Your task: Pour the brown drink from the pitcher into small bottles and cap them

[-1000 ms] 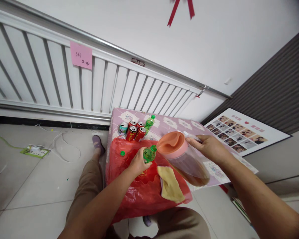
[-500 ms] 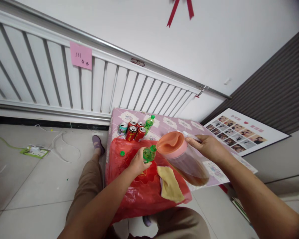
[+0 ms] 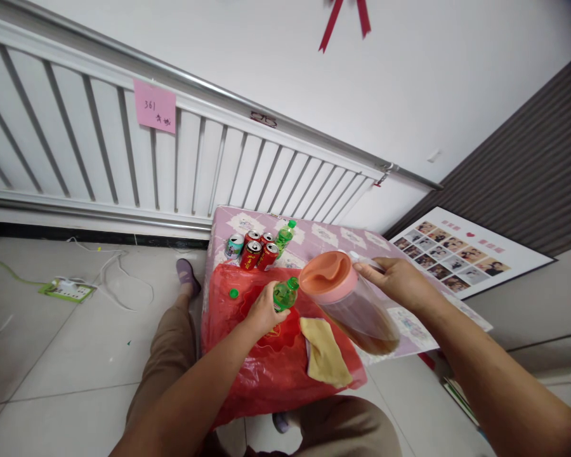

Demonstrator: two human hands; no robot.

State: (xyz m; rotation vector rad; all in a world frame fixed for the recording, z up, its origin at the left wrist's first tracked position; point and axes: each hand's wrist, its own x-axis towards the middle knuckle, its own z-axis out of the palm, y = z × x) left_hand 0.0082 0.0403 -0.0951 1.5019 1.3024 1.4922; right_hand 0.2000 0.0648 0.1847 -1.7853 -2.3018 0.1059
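Observation:
My left hand [image 3: 265, 309] is wrapped round a green plastic bottle [image 3: 285, 294], held above a red tray [image 3: 290, 339]. By its handle, my right hand [image 3: 400, 282] grips a clear pitcher [image 3: 361, 320] with an orange lid [image 3: 328, 277]. The pitcher is tilted with its lid toward the bottle's mouth, and brown liquid lies in its lower part. Whether liquid is flowing between them I cannot tell. A loose green cap [image 3: 233, 294] rests on the red plastic sheet [image 3: 247, 387], and a folded yellow cloth [image 3: 327, 352] lies to the right.
Several red cans [image 3: 251, 254], a teal can [image 3: 234, 245] and a second green bottle [image 3: 285, 238] stand at the back of the table. A white radiator [image 3: 247, 165] runs behind it. On the floor at left sits a power strip [image 3: 66, 289] with cables.

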